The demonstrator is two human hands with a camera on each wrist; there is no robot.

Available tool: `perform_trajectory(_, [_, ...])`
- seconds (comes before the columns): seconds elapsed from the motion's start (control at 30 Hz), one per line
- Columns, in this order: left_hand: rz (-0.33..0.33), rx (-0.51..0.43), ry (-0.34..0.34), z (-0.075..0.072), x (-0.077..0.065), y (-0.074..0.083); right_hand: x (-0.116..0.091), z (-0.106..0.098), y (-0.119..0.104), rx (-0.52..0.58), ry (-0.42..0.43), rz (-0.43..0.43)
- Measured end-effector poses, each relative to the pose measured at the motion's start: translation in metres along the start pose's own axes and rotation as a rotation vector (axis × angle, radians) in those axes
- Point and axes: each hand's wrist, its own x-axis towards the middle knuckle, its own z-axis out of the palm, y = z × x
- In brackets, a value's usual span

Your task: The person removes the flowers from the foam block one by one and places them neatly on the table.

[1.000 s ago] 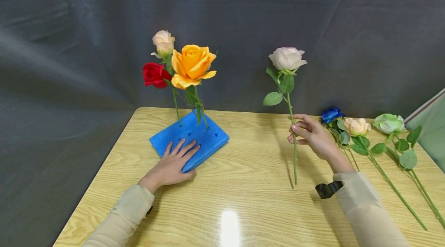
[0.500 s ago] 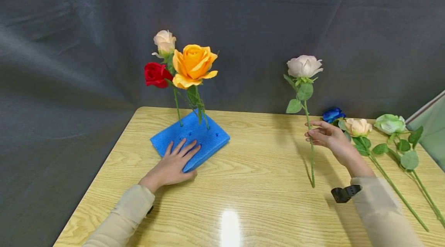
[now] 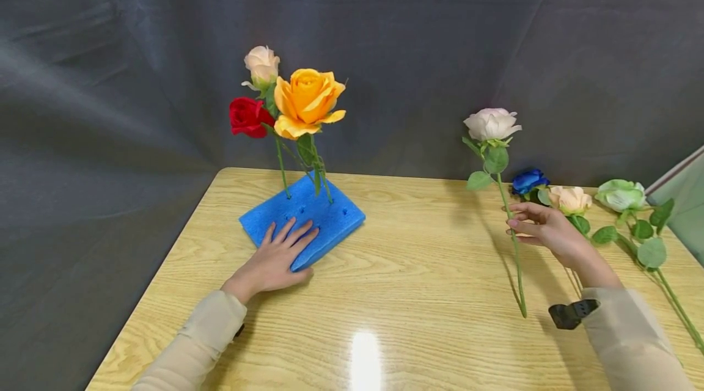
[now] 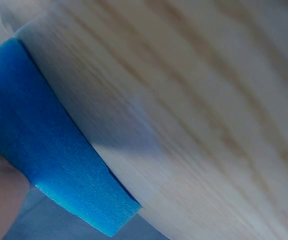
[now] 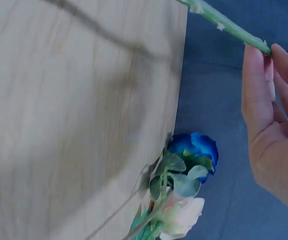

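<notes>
My left hand (image 3: pixel 275 261) lies with spread fingers on the blue foam block (image 3: pixel 338 229), thumb along its near edge; the block's side also shows in the left wrist view. Standing in the block are a red rose (image 3: pixel 249 117), a pale peach rose (image 3: pixel 262 65) and a large orange rose (image 3: pixel 309 102). At the right, my right hand (image 3: pixel 550 233) pinches the stem of a pale pinkish-white rose (image 3: pixel 492 124), held bloom up, its stem slanting down toward the table. The right wrist view shows thumb and fingertips on that green stem (image 5: pixel 229 27).
Right of the held rose lie a blue rose (image 3: pixel 529 181), a peach rose (image 3: pixel 571 200) and a pale green rose (image 3: pixel 621 195), their stems toward the near right. A dark cloth (image 3: pixel 385 61) hangs behind the wooden table (image 3: pixel 407 269). Small holes dot the foam block.
My right hand has moved right and a little nearer with the pinkish-white rose, which has come lower, close to the lying roses. The left hand has stayed on the foam block.
</notes>
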Motion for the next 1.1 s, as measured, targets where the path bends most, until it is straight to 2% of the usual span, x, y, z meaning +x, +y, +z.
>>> perform_trajectory(0.9, [0.008,0.006,-0.010,0.000,0.002,-0.001,-0.019,-0.023,0.040,-0.127,-0.125,0.183])
perform_trajectory(1.1, [0.013,0.004,-0.010,0.000,0.001,-0.001,-0.021,-0.026,0.044,-0.116,-0.140,0.222])
